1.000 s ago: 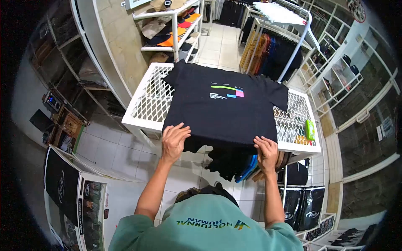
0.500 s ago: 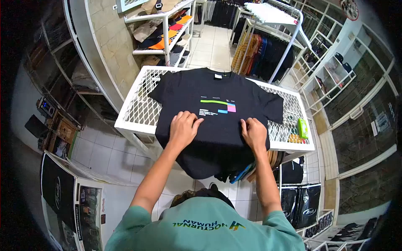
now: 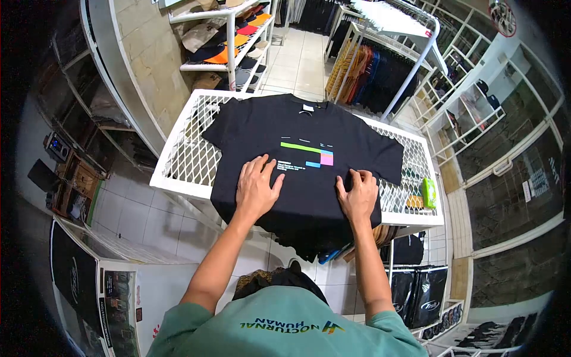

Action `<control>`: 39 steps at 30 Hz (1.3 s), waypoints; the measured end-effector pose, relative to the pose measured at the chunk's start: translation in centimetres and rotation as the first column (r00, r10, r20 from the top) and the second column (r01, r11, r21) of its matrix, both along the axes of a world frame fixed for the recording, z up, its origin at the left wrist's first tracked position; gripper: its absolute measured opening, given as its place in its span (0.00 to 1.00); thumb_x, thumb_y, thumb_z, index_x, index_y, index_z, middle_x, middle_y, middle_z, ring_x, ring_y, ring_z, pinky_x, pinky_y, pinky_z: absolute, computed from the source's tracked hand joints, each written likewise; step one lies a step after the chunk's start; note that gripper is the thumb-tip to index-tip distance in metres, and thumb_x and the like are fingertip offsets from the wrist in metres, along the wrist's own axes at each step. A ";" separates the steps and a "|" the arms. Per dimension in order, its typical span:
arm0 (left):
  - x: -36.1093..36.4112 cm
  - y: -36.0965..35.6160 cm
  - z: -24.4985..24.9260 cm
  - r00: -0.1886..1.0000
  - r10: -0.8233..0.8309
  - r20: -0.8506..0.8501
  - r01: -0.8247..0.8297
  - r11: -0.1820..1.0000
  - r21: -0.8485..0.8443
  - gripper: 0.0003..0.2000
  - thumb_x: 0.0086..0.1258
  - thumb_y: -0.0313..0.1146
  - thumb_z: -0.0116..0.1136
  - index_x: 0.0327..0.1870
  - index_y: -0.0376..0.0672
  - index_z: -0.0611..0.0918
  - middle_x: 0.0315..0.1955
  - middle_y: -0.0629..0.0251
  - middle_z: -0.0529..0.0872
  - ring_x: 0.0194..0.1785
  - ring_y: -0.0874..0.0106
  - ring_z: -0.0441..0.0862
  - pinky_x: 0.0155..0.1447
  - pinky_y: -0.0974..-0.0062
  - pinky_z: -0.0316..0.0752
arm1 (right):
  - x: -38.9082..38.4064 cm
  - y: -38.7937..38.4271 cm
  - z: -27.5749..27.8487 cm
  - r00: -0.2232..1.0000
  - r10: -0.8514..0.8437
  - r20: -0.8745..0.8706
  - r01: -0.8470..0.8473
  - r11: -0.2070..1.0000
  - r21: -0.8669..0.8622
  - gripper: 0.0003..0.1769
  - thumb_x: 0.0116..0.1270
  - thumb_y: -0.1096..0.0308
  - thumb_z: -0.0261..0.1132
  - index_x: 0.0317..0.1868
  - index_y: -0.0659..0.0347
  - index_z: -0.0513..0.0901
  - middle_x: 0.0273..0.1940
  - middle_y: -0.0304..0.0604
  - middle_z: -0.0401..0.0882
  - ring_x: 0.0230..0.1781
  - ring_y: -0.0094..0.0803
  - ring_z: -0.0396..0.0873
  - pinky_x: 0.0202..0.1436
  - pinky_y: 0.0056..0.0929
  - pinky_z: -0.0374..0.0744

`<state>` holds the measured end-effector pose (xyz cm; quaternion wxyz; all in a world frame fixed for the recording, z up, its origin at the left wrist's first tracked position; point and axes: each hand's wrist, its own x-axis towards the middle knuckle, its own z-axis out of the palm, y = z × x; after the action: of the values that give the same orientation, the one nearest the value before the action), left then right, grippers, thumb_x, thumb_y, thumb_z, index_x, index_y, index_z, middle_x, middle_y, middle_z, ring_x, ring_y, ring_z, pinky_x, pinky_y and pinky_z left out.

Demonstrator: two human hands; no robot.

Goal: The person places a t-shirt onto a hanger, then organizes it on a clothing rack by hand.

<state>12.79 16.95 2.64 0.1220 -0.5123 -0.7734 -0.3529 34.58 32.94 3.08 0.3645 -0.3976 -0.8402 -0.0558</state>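
A black T-shirt (image 3: 285, 202) lies front side up, its neck at the far side and its hem hanging over the near edge of a white mesh-topped table (image 3: 178, 169). Its chest carries a print of green, blue and pink bars (image 3: 306, 152) with small white text. My left hand (image 3: 257, 187) rests on the shirt left of the print, fingers spread. On the right half, my right hand (image 3: 358, 193) touches the cloth with bent fingers, thumb held apart. Neither hand grips anything I can see.
A bright green packet (image 3: 429, 193) sits at the table's right end. Shelves of caps (image 3: 235, 44) stand at the back left, and a rack of hanging clothes (image 3: 369, 74) at the back right. Black bags (image 3: 428, 291) hang at the lower right.
My left hand has spread its fingers and moved slightly up the shirt. The right thumb has moved away from the fingers. The whole view has shifted a little.
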 end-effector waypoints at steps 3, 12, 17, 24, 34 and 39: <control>0.0 0.0 -0.1 1.000 -0.016 -0.016 0.016 0.999 -0.047 0.22 0.74 0.42 0.63 0.62 0.35 0.84 0.65 0.47 0.81 0.70 0.51 0.75 0.76 0.53 0.66 | -0.6 0.2 0.3 0.997 -0.028 0.074 0.031 0.999 -0.030 0.19 0.65 0.56 0.74 0.50 0.61 0.87 0.50 0.49 0.81 0.52 0.48 0.80 0.54 0.45 0.76; 0.0 -0.2 0.8 0.999 -0.036 0.026 0.037 0.999 -0.033 0.22 0.73 0.41 0.64 0.62 0.36 0.84 0.64 0.47 0.81 0.69 0.50 0.76 0.75 0.53 0.66 | -16.3 12.6 1.2 0.984 0.180 0.002 -0.168 0.919 -0.356 0.18 0.66 0.50 0.71 0.42 0.57 0.91 0.46 0.51 0.89 0.51 0.51 0.85 0.57 0.49 0.80; -0.2 0.0 0.4 0.999 -0.028 0.037 0.029 0.999 -0.026 0.22 0.72 0.41 0.65 0.60 0.36 0.85 0.63 0.47 0.82 0.68 0.51 0.77 0.75 0.53 0.68 | -20.2 16.8 0.4 0.981 0.124 0.148 -0.030 0.857 -0.514 0.18 0.64 0.50 0.73 0.41 0.57 0.92 0.45 0.56 0.90 0.52 0.53 0.88 0.58 0.48 0.83; -0.2 -0.1 0.9 0.998 -0.010 0.055 0.011 1.000 -0.025 0.21 0.71 0.41 0.66 0.58 0.36 0.86 0.61 0.49 0.83 0.67 0.53 0.78 0.74 0.54 0.69 | -21.3 20.0 5.9 0.979 0.177 -0.100 -0.201 0.775 -0.598 0.20 0.67 0.53 0.69 0.44 0.64 0.90 0.45 0.59 0.91 0.50 0.50 0.89 0.57 0.41 0.83; 0.0 0.0 0.4 0.999 -0.016 0.044 0.015 1.000 0.013 0.21 0.70 0.42 0.66 0.58 0.38 0.86 0.61 0.50 0.83 0.66 0.53 0.78 0.73 0.55 0.68 | -20.3 13.5 20.2 0.676 0.454 -0.580 -0.471 0.872 0.134 0.11 0.75 0.63 0.67 0.43 0.64 0.85 0.34 0.50 0.91 0.37 0.43 0.91 0.42 0.37 0.85; -0.7 0.1 -0.5 0.998 -0.042 0.035 0.041 0.998 0.048 0.20 0.69 0.42 0.67 0.56 0.38 0.87 0.59 0.52 0.84 0.64 0.53 0.79 0.71 0.55 0.70 | -18.2 9.0 25.3 0.516 0.537 -0.667 -0.541 0.808 0.231 0.09 0.76 0.66 0.67 0.44 0.65 0.86 0.34 0.46 0.92 0.34 0.30 0.91 0.39 0.29 0.86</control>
<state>12.14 17.02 2.17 0.1128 -0.5188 -0.7560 -0.3828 16.39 41.99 28.38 0.6545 -0.1086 -0.7155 0.2188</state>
